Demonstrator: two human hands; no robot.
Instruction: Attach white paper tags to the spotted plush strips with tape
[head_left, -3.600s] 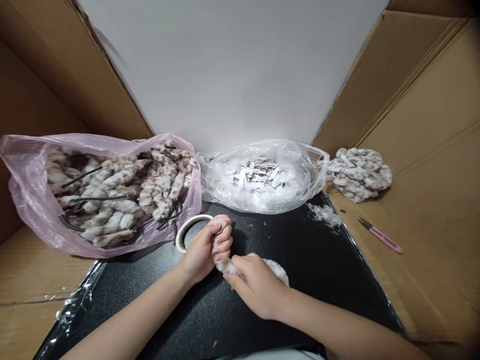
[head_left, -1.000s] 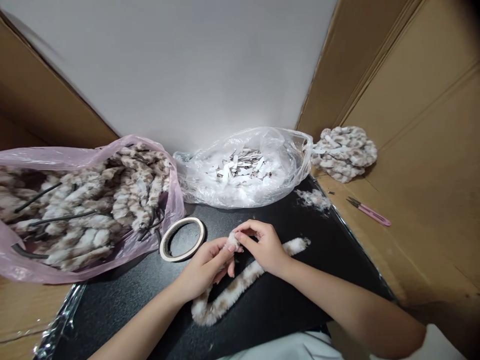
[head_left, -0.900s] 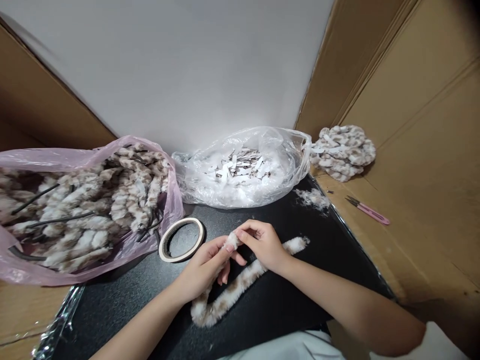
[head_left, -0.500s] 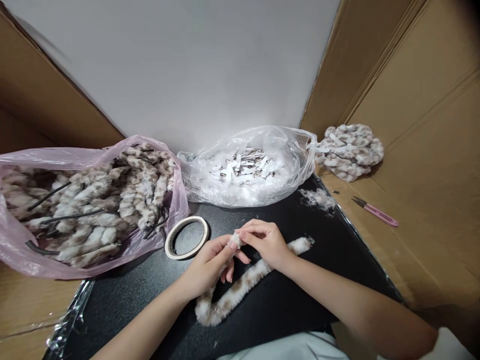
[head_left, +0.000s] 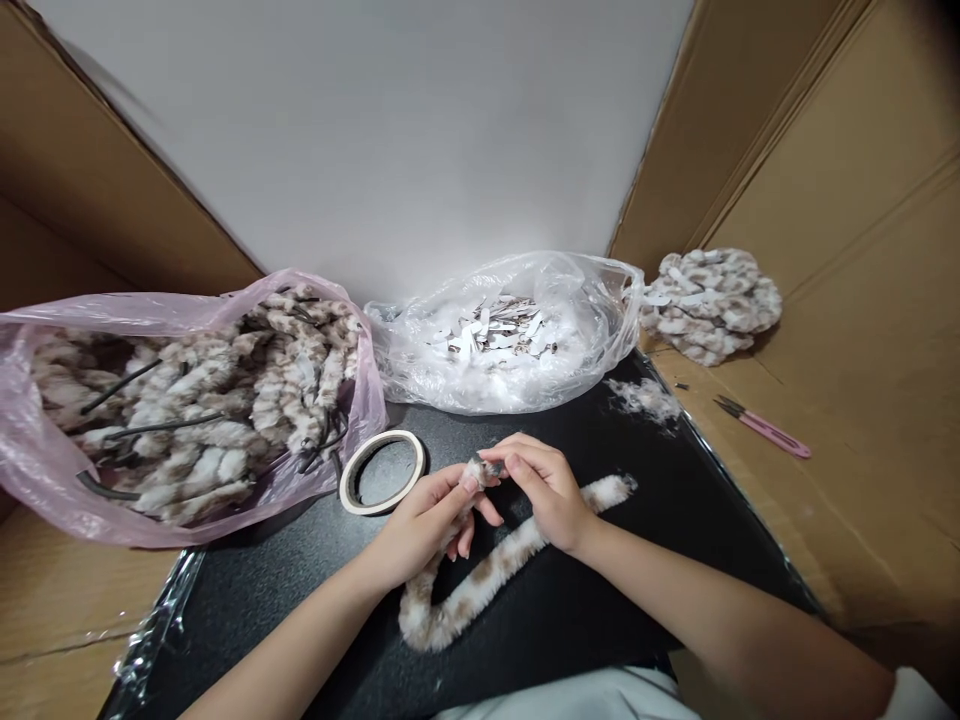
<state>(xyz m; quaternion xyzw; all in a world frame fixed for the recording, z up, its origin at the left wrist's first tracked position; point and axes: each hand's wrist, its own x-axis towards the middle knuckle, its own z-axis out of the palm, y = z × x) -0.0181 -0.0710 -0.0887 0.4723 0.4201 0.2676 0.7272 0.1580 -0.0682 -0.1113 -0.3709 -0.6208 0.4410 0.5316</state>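
Observation:
A long furry strip (head_left: 499, 565), white with brown patches, lies bent in a V on the black tabletop. My left hand (head_left: 431, 515) is closed on one end of it, pinching the fur between thumb and index finger while the other fingers curl below. Against that same end, the thumb and fingertips of my right hand (head_left: 551, 490) press together at a dark grey tip. The strip's other end rests on the table past my right wrist. Left of my hands lies a roll of cream tape (head_left: 347, 490).
A pink plastic bag (head_left: 375, 385) at left holds furry strips and dark cords. Behind my hands, a clear bag (head_left: 420, 385) holds small white tagged pieces. Loose fluff (head_left: 646, 400) lies at right, near pink-handled snips (head_left: 772, 432) and a bundle of furry strips (head_left: 716, 305) on cardboard.
My right fingers have shifted slightly off the furry strip's end, and a dark grey tip now shows there. My left hand keeps its grip. The whole view has shifted a little.

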